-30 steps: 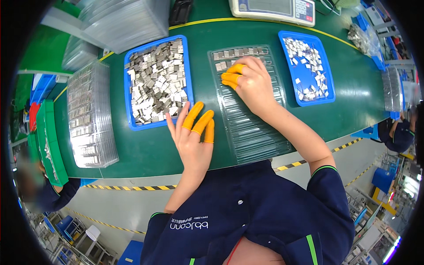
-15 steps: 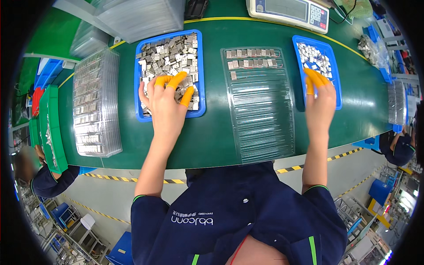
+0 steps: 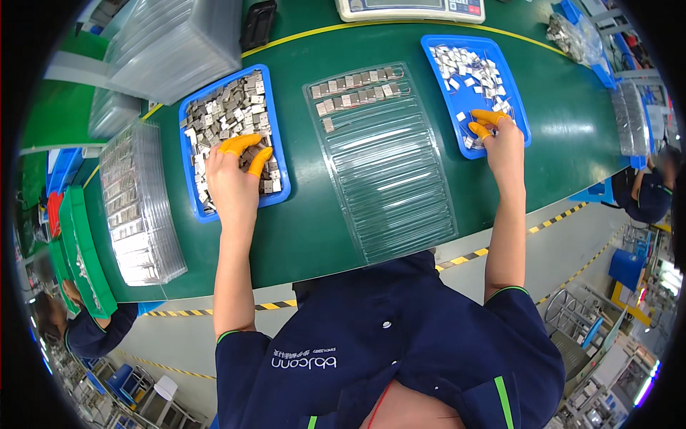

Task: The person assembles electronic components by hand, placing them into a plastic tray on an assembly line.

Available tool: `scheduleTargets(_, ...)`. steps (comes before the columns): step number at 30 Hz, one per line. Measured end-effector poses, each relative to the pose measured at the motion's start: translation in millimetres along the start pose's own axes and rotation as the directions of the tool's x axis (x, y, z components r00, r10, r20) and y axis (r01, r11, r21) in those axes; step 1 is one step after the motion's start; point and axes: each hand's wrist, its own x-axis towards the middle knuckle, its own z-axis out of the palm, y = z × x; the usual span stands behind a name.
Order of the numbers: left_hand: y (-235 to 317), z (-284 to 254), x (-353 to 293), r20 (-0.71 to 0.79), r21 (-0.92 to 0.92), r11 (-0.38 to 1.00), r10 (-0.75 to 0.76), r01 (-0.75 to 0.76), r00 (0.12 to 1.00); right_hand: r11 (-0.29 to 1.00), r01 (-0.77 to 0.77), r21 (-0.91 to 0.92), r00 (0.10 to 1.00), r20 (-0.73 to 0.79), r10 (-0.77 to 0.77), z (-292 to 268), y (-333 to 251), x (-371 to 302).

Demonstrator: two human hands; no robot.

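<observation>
My left hand (image 3: pixel 234 175), with yellow finger covers, reaches into a blue tray (image 3: pixel 284 182) heaped with small grey and silver metal blocks (image 3: pixel 230 107). Thumb and forefinger are apart over the blocks; part of what lies under the fingers is hidden. Over the near end of a second blue tray (image 3: pixel 525 125), my right hand (image 3: pixel 502 139) has its covered thumb and forefinger slightly apart. Small white connectors (image 3: pixel 468 64) with thin wires lie scattered in that tray. Between the trays is a clear ribbed plastic tray (image 3: pixel 386 179); metal blocks (image 3: pixel 357 87) fill its far rows, with one block starting another.
At the left stand a stack of filled clear trays (image 3: pixel 139 207) and a green bin (image 3: pixel 89 264). Farther back are more clear trays (image 3: pixel 175 50), a black holder (image 3: pixel 259 23) and a scale (image 3: pixel 411 11). Bagged parts (image 3: pixel 572 39) lie far right. Other people sit at both sides.
The whole view has shifted and turned. My right hand now reaches leftward over the near end of the connector tray, thumb and forefinger apart. My left hand stays among the metal blocks.
</observation>
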Motion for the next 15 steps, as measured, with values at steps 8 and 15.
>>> scheduleTargets(8, 19.9, -12.1, -8.1, 0.295, -0.778, 0.422, -0.409, 0.465, 0.864, 0.954, 0.278, 0.115, 0.96, -0.05, -0.274, 5.6, -8.0, 3.0)
scheduleTargets(15, 50.3, -10.6, -16.1, 0.414, -0.818, 0.232, -0.398, 0.526, 0.819, 0.983, 0.154, 0.096, 0.985, 0.057, -0.16, 6.4, -9.4, 8.8)
